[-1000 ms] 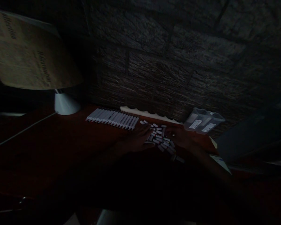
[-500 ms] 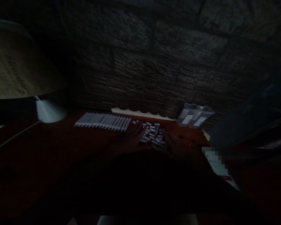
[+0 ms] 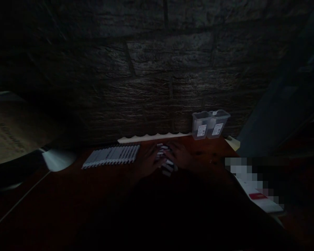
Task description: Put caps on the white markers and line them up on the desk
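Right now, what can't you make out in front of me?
All in the head view:
Small pale pieces: partly covered by your left hand and right hand.
Lampshade: cut off by the left edge.
Box labels: print too small.
White pens: lettering too small and dim.
White sheet: partly pixelated.

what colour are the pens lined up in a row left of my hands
The pens look white or pale grey in this dim light, best seen in the head view.
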### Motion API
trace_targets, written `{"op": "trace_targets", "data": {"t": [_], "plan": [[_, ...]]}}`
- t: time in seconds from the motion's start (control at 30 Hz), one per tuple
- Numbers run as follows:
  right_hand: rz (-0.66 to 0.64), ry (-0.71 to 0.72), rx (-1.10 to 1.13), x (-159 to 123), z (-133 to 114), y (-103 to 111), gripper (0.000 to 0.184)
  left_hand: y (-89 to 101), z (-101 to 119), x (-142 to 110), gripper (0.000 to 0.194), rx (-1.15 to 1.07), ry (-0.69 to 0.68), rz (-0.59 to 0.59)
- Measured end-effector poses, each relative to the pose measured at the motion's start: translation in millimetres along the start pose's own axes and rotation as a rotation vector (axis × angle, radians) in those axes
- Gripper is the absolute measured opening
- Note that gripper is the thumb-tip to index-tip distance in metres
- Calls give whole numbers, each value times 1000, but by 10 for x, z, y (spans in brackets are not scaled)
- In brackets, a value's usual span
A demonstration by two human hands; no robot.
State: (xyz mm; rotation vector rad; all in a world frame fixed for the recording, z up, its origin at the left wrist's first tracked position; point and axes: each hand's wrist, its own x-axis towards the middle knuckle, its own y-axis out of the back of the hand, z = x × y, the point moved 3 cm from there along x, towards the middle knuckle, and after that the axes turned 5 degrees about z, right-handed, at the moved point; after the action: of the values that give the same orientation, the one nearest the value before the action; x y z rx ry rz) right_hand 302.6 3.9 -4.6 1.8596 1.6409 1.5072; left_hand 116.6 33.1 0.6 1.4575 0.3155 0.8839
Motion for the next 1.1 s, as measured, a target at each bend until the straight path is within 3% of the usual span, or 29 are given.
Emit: {"op": "trace_targets", "data": {"t": [0.1,0.23,0.3,0.43,0.6,0.77,0.83,0.93,1.0,1.1], "plan": [[1,-52,53,-25,81,40,60,43,26,-49,72,-32,3,5],[-145,42,34,-151,126,92,94,50,-5,-180,104,-39,20,-72],[-176,68,-17,-171,92,90,99,28,4,-213,113,-69,17,-119],[-121,51,-42,-74,0,11,71,-52,64,-175,113,-149,48,-137],[-33,-43,78,-27,98,23,42,-119,146,-118,76,-270,-71,-21],[68,-118,146,-113,120,137,40,-122,173,-70,60,-344,-90,67],[63,-119,145,-125,82,113,45,-112,170,-32,70,-324,-70,111],[58,-135,107,-88,68,31,59,-124,108,32,105,-240,17,155],[49,-158,85,-33,96,-14,65,-168,43,76,122,-211,60,115],[-15,-128,81,49,125,-24,59,-237,-31,136,124,-233,42,24]]}}
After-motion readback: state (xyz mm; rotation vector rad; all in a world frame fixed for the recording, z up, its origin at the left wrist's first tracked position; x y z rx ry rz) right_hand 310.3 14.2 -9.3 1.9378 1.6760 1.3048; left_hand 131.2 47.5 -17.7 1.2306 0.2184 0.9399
